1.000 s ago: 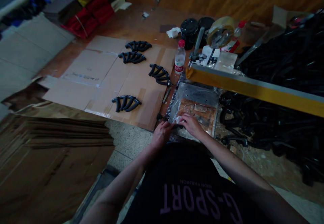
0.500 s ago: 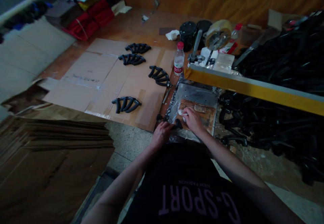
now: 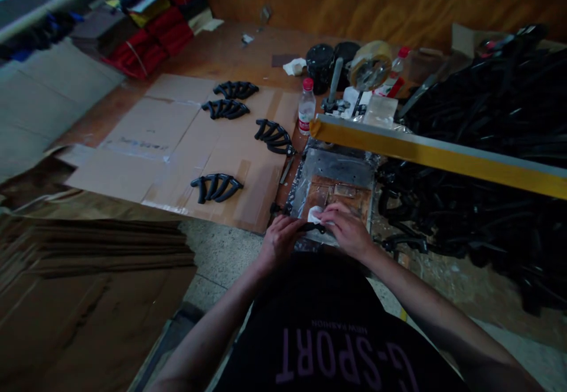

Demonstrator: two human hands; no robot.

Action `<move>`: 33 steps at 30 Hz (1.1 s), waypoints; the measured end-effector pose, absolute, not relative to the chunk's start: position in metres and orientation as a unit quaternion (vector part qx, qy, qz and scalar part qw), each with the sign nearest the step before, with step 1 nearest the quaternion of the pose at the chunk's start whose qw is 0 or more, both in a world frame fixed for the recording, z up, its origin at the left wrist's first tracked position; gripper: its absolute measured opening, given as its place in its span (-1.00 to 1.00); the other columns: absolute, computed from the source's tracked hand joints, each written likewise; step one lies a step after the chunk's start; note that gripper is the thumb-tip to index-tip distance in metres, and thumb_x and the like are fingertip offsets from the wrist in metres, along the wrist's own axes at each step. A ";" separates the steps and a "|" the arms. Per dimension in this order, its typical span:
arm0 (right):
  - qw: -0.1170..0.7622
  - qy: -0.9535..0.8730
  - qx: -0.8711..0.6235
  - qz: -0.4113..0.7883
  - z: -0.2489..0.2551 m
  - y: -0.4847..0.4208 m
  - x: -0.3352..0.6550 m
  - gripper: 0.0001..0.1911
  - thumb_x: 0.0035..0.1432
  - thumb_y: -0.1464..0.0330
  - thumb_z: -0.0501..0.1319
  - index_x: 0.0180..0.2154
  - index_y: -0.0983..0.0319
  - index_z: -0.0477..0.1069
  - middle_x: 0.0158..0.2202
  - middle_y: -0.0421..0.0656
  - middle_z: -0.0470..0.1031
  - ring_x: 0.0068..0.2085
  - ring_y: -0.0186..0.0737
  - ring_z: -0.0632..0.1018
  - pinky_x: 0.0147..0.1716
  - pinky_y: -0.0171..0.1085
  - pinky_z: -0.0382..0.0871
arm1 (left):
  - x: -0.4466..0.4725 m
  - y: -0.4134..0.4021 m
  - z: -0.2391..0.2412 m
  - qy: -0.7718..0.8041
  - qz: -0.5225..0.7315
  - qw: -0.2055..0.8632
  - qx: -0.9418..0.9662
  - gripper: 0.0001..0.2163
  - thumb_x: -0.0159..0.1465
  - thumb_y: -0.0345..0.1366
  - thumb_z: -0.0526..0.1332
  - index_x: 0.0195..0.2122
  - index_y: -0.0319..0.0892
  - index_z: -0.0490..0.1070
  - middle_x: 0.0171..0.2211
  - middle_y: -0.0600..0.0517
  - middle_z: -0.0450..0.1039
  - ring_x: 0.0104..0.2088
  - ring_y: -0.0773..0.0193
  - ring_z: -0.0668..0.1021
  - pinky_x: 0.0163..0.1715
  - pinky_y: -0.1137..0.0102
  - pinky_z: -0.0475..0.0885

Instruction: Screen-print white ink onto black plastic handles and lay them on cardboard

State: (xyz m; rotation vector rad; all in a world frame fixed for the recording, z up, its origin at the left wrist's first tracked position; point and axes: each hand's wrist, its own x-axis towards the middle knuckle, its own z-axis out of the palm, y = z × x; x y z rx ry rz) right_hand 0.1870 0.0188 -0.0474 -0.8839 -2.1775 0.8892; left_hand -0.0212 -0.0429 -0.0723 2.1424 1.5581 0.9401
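My left hand (image 3: pixel 279 239) is closed round the end of a curved black plastic handle (image 3: pixel 311 226) at the near edge of a silvery work plate (image 3: pixel 341 165). My right hand (image 3: pixel 348 229) pinches a small white cloth (image 3: pixel 315 214) and presses it on that handle. An orange-brown patch (image 3: pixel 343 194) lies on the plate just beyond my fingers. Four fans of black handles rest on flattened cardboard to the left: one nearest me (image 3: pixel 216 186), one by the plate (image 3: pixel 273 136), two farther back (image 3: pixel 224 108) (image 3: pixel 235 90).
A yellow-edged bar (image 3: pixel 438 156) slants over the plate's far side. A large heap of black handles (image 3: pixel 491 144) fills the right. A water bottle (image 3: pixel 305 106), black tubs (image 3: pixel 319 61), a tape roll (image 3: pixel 370 64) stand behind. Stacked brown cardboard (image 3: pixel 88 274) lies at the left.
My right hand, which had wiped farther out over the orange patch, has drawn back with the cloth to the handle in my left hand. The view has shifted slightly.
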 end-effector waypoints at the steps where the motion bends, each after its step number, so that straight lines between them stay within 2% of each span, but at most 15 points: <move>1: 0.306 -0.815 -0.336 0.360 -0.044 0.016 0.192 -0.84 0.26 0.38 0.12 -0.21 0.13 0.47 -0.21 -0.13 0.48 -0.15 -0.21 0.50 -0.14 -0.21 0.39 | -0.021 -0.043 -0.072 0.550 0.335 0.160 0.748 -0.78 0.30 -0.29 0.17 -0.07 -0.22 0.46 -0.24 -0.06 0.54 -0.25 0.22 0.48 -0.22 0.32 0.43; 4: 0.324 -0.744 -0.384 0.441 -0.035 0.015 0.206 -0.91 0.21 0.35 0.17 -0.33 0.15 0.45 -0.29 -0.16 0.50 -0.21 -0.22 0.52 -0.19 -0.23 0.39 | -0.022 -0.043 -0.069 0.548 0.331 0.165 0.750 -0.78 0.31 -0.27 0.17 -0.07 -0.20 0.47 -0.25 -0.05 0.54 -0.24 0.22 0.49 -0.21 0.32 0.44; 7: 0.426 -0.599 -0.471 0.488 -0.031 0.025 0.213 -0.89 0.13 0.29 0.23 -0.27 0.15 0.43 -0.33 -0.19 0.52 -0.31 -0.24 0.53 -0.32 -0.28 0.40 | -0.019 -0.043 -0.063 0.540 0.322 0.177 0.757 -0.78 0.31 -0.26 0.16 -0.06 -0.18 0.47 -0.25 -0.04 0.54 -0.24 0.22 0.50 -0.19 0.31 0.44; 10: 0.483 -0.527 -0.503 0.486 -0.029 0.034 0.214 -0.84 0.12 0.27 0.23 -0.24 0.16 0.47 -0.24 -0.17 0.56 -0.25 -0.22 0.54 -0.27 -0.26 0.40 | -0.015 -0.043 -0.058 0.541 0.326 0.178 0.755 -0.77 0.31 -0.26 0.16 -0.07 -0.20 0.47 -0.24 -0.05 0.54 -0.25 0.22 0.49 -0.20 0.30 0.44; 13: 0.438 -0.567 -0.496 0.491 -0.023 0.030 0.208 -0.82 0.16 0.27 0.20 -0.24 0.17 0.51 -0.19 -0.16 0.57 -0.20 -0.20 0.54 -0.20 -0.24 0.38 | -0.012 -0.042 -0.055 0.531 0.320 0.170 0.766 -0.77 0.32 -0.26 0.15 -0.06 -0.21 0.46 -0.25 -0.06 0.54 -0.24 0.21 0.49 -0.20 0.30 0.44; 15: 0.396 -0.617 -0.465 0.496 -0.018 0.023 0.202 -0.80 0.15 0.28 0.22 -0.17 0.15 0.51 -0.15 -0.15 0.56 -0.17 -0.19 0.54 -0.19 -0.23 0.38 | -0.011 -0.042 -0.053 0.524 0.318 0.163 0.773 -0.77 0.32 -0.27 0.15 -0.07 -0.21 0.46 -0.24 -0.06 0.54 -0.24 0.21 0.49 -0.20 0.31 0.43; 17: 0.374 -0.674 -0.431 0.470 -0.016 0.019 0.196 -0.82 0.11 0.33 0.26 -0.20 0.14 0.52 -0.16 -0.16 0.55 -0.14 -0.19 0.53 -0.14 -0.21 0.37 | -0.010 -0.042 -0.052 0.518 0.317 0.155 0.779 -0.78 0.31 -0.28 0.16 -0.07 -0.21 0.46 -0.24 -0.06 0.54 -0.25 0.22 0.49 -0.20 0.31 0.43; 20: 0.373 -0.731 -0.406 0.403 -0.020 0.026 0.191 -0.92 0.11 0.38 0.27 -0.34 0.13 0.55 -0.27 -0.18 0.53 -0.17 -0.21 0.52 -0.10 -0.19 0.35 | -0.010 -0.043 -0.050 0.502 0.318 0.141 0.792 -0.77 0.31 -0.30 0.16 -0.04 -0.20 0.45 -0.22 -0.05 0.55 -0.25 0.23 0.49 -0.18 0.30 0.42; 22: 0.383 -0.731 -0.425 0.372 -0.024 0.037 0.194 -0.91 0.12 0.37 0.25 -0.38 0.14 0.55 -0.30 -0.17 0.52 -0.20 -0.21 0.52 -0.14 -0.20 0.37 | -0.010 -0.043 -0.049 0.489 0.322 0.139 0.799 -0.76 0.31 -0.30 0.16 -0.02 -0.19 0.44 -0.20 -0.06 0.55 -0.23 0.23 0.49 -0.17 0.29 0.43; 27: 0.422 -0.704 -0.482 0.308 -0.018 0.041 0.203 -0.92 0.12 0.37 0.26 -0.34 0.14 0.55 -0.31 -0.17 0.49 -0.23 -0.21 0.52 -0.18 -0.20 0.39 | -0.008 -0.039 -0.049 0.492 0.323 0.135 0.797 -0.78 0.31 -0.31 0.16 -0.05 -0.20 0.45 -0.23 -0.06 0.55 -0.26 0.23 0.49 -0.19 0.30 0.44; 33: 0.350 -0.787 -0.422 0.284 -0.014 0.034 0.196 -0.83 0.20 0.42 0.18 -0.31 0.10 0.55 -0.28 -0.17 0.48 -0.17 -0.20 0.49 -0.12 -0.19 0.39 | 0.001 -0.036 -0.049 0.472 0.310 0.143 0.813 -0.77 0.32 -0.32 0.15 -0.03 -0.18 0.44 -0.21 -0.05 0.55 -0.26 0.24 0.49 -0.21 0.31 0.42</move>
